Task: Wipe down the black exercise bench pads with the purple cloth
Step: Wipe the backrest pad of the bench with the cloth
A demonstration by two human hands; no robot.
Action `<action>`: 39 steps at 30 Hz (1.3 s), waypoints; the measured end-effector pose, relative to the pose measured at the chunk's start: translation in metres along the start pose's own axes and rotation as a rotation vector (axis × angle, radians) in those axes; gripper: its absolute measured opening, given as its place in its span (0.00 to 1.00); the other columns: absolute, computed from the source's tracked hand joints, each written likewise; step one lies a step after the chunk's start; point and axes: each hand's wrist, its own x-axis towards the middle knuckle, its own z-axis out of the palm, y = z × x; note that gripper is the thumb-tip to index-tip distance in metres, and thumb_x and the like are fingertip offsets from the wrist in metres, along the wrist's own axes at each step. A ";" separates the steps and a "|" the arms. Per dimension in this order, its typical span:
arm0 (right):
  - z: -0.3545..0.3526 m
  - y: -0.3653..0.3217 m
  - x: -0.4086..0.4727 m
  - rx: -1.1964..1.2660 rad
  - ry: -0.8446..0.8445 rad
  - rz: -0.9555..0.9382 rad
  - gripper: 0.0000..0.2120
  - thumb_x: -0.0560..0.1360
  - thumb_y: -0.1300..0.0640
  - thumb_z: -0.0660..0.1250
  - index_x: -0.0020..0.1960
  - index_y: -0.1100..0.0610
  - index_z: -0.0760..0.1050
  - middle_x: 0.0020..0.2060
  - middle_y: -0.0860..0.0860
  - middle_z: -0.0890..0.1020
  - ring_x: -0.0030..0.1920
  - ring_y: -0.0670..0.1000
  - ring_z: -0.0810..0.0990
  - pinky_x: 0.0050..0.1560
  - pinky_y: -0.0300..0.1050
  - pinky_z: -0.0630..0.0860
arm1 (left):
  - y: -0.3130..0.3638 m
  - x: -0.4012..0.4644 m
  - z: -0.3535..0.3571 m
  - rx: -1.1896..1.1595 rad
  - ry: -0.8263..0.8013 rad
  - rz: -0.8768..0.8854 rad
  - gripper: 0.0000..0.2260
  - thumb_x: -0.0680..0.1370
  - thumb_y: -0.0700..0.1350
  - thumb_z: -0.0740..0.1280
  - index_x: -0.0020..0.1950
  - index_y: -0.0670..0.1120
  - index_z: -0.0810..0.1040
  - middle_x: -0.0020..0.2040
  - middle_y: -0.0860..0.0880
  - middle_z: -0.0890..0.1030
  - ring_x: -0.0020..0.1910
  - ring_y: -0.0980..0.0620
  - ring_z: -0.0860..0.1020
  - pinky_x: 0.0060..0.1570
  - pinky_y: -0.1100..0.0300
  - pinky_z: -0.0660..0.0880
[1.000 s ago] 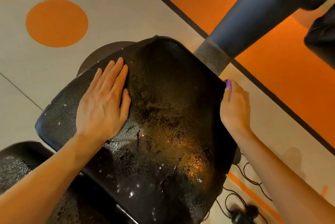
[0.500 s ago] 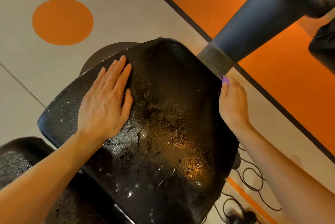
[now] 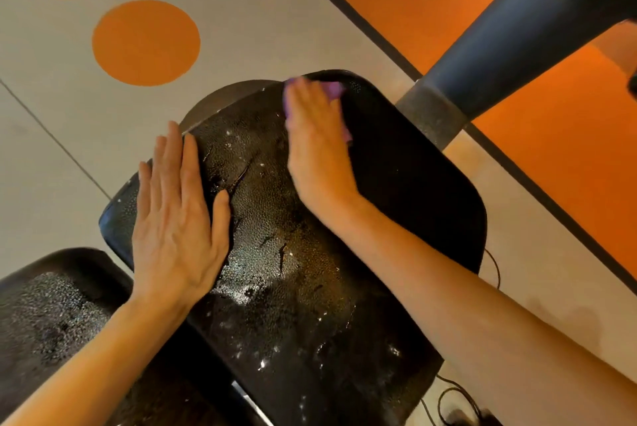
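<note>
Bench pad, black and pebbled, fills the middle of my view, tilted so its far rounded end points toward twelve o'clock. Its surface is wet and speckled with droplets across the middle and toward six o'clock, while the strip toward three o'clock looks darker and smoother. My left hand lies flat on the pad's edge at about nine o'clock, fingers straight and together, thumb spread, pressing down and grasping nothing. My right hand is up near the pad's far end at about twelve o'clock, palm down with fingers stretched out over the purple cloth. The hand is blurred, so I cannot tell whether any finger curls round the cloth; it reads as flat fingers pressing it to the pad. Only bits of cloth show, past my fingertips and along the thumb side of my hand. A second pad, also black and beaded with droplets, sits at seven o'clock, just beside the first and partly under my left forearm. A thick dark post rises from the floor at two o'clock, close to the pad's far right corner. The floor is grey with orange circles at eleven o'clock and a broad orange area at two o'clock. Black cables lie on the floor at five o'clock.
</note>
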 end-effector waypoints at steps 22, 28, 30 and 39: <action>0.009 -0.046 0.004 0.026 -0.075 -0.033 0.20 0.81 0.59 0.54 0.73 0.57 0.64 0.70 0.55 0.68 0.72 0.54 0.64 0.73 0.49 0.59 | 0.001 -0.001 0.003 0.033 0.044 0.010 0.27 0.83 0.49 0.51 0.79 0.38 0.53 0.80 0.40 0.54 0.80 0.45 0.50 0.79 0.48 0.48; -0.012 0.032 0.054 -0.025 -0.084 0.216 0.21 0.82 0.59 0.53 0.74 0.60 0.61 0.74 0.57 0.64 0.76 0.57 0.57 0.77 0.54 0.53 | 0.000 0.000 0.004 0.016 0.048 0.022 0.27 0.83 0.50 0.50 0.80 0.38 0.52 0.80 0.41 0.53 0.80 0.45 0.49 0.79 0.48 0.48; -0.002 0.010 0.050 -0.043 0.008 0.353 0.20 0.82 0.59 0.54 0.73 0.60 0.64 0.71 0.57 0.67 0.74 0.57 0.60 0.75 0.56 0.56 | 0.000 0.001 0.004 0.016 0.054 0.021 0.27 0.83 0.50 0.50 0.80 0.38 0.52 0.80 0.41 0.53 0.80 0.45 0.49 0.79 0.48 0.47; -0.005 0.017 0.055 -0.008 -0.079 0.231 0.21 0.83 0.58 0.52 0.75 0.60 0.58 0.75 0.57 0.61 0.77 0.57 0.54 0.76 0.56 0.54 | -0.001 0.000 0.006 0.029 0.062 0.031 0.27 0.83 0.49 0.49 0.79 0.38 0.52 0.80 0.40 0.54 0.80 0.44 0.50 0.79 0.48 0.48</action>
